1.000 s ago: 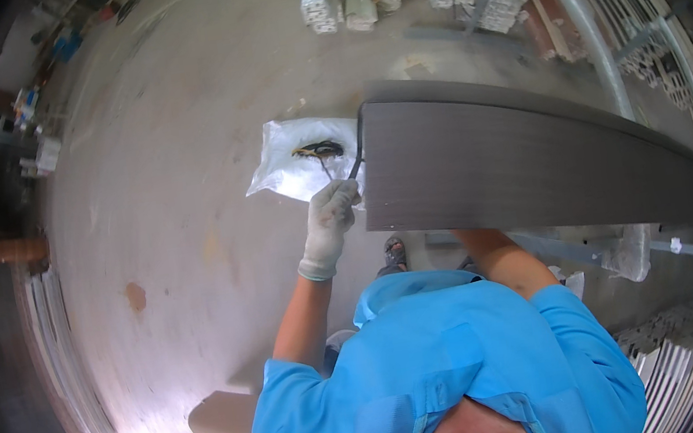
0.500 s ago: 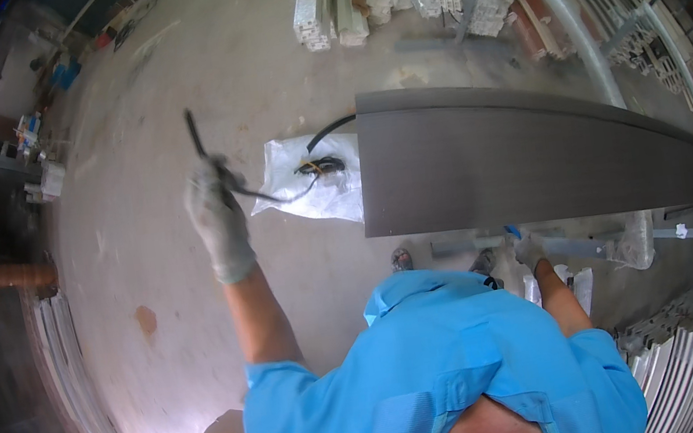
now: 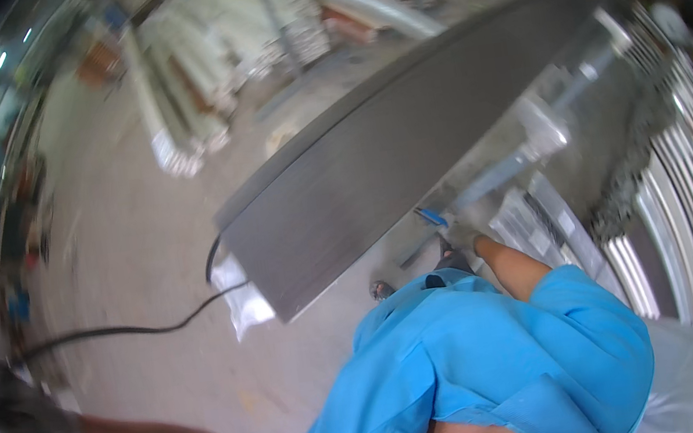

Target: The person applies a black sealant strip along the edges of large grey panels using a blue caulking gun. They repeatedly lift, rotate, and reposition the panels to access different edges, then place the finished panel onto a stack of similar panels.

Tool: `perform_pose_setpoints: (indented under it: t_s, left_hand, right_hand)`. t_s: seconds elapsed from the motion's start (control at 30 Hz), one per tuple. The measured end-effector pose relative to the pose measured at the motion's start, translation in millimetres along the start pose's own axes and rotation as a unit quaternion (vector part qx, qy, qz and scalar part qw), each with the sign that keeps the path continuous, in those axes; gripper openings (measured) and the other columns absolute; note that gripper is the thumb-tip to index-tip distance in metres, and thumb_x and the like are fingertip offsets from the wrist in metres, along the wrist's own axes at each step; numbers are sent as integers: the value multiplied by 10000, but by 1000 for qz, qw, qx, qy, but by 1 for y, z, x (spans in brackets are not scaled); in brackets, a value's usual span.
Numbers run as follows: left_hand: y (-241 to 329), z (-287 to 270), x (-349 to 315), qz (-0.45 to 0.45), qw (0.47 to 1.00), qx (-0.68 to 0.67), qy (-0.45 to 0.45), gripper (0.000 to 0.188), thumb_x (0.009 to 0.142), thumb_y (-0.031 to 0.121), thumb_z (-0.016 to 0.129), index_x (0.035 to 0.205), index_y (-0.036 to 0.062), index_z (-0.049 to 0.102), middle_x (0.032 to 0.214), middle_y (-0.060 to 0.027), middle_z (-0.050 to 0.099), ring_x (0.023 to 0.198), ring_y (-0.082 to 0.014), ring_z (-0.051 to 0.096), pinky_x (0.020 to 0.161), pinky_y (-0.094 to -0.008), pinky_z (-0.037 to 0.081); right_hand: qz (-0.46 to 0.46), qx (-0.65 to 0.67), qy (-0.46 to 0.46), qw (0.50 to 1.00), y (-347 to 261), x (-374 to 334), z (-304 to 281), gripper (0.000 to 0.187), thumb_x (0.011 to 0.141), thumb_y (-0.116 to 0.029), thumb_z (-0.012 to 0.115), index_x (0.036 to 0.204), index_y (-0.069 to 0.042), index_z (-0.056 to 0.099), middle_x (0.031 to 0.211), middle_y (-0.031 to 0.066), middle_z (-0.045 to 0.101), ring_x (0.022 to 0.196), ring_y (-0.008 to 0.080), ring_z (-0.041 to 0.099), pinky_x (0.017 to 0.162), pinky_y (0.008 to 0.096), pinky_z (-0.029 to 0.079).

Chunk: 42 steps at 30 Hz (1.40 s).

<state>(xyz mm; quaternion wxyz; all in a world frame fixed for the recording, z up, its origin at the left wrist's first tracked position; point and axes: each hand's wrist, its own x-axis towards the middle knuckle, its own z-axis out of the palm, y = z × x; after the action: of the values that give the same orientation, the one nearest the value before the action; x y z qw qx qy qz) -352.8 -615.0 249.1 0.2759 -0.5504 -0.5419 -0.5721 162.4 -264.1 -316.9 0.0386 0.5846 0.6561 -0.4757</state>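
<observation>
Though blurry, left hand (image 3: 34,420) in a closed grip on black strip (image 3: 115,331), right hand (image 3: 461,236) likewise on blue tool (image 3: 432,217)

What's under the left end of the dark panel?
Part of a white plastic bag shows, with a black strip running in across it. Whatever lies farther in is covered by the dark panel.

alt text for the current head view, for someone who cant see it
A person in a blue shirt stands at a long dark panel, the gloved left hand, blurred, holding a black cord that runs behind the panel's left end. The right hand holds a blue object near the panel's closer edge.
</observation>
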Motion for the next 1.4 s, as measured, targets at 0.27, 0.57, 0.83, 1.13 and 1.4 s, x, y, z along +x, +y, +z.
perform_pose_setpoints:
  t_s: [0.27, 0.57, 0.83, 1.13, 1.4]
  left_hand:
    - [-2, 87, -235, -401, 836, -155, -340, 307, 934, 287, 658, 948, -20, 644, 708, -61, 578, 593, -138, 507, 677, -354, 550]
    - [118, 292, -293, -632, 550, -306, -452, 328, 1025, 295, 558, 963, -5, 672, 697, 3, 527, 640, -85, 470, 581, -247, 354]
    - [200, 486, -248, -526, 529, -461, -481, 453, 1025, 452, 608, 1003, 3, 668, 685, 14, 545, 616, -75, 483, 579, -231, 368]
    - [144, 522, -365, -302, 676, -232, -630, 297, 985, 303, 653, 1054, 15, 664, 816, -137, 662, 758, -252, 643, 707, -393, 498]
    - [195, 497, -298, -468, 614, -292, -565, 406, 1024, 408, 619, 991, 8, 681, 711, 16, 553, 646, -87, 494, 587, -267, 395]
  right_hand:
    - [-21, 22, 118, 993, 8, -55, -21, 335, 924, -316, 655, 1089, -25, 660, 907, 170, 715, 803, 271, 715, 761, 407, 550]
    - [-147, 359, 160, 908, -74, -130, -113, 400, 847, -345, 835, 1087, -58, 693, 946, 79, 717, 849, 147, 685, 727, 318, 530]
    - [-226, 581, -77, 778, -112, -163, -221, 251, 867, -156, 826, 1042, -56, 676, 794, 2, 616, 665, 101, 562, 573, 250, 442]
    - [-383, 689, 329, 521, -22, -145, -472, 188, 1021, -271, 660, 990, -89, 626, 708, -35, 560, 558, 68, 481, 500, 254, 401]
    - [-341, 777, 367, 382, 80, -86, -596, 180, 987, -244, 706, 927, -108, 605, 738, 7, 563, 587, 101, 500, 515, 245, 417]
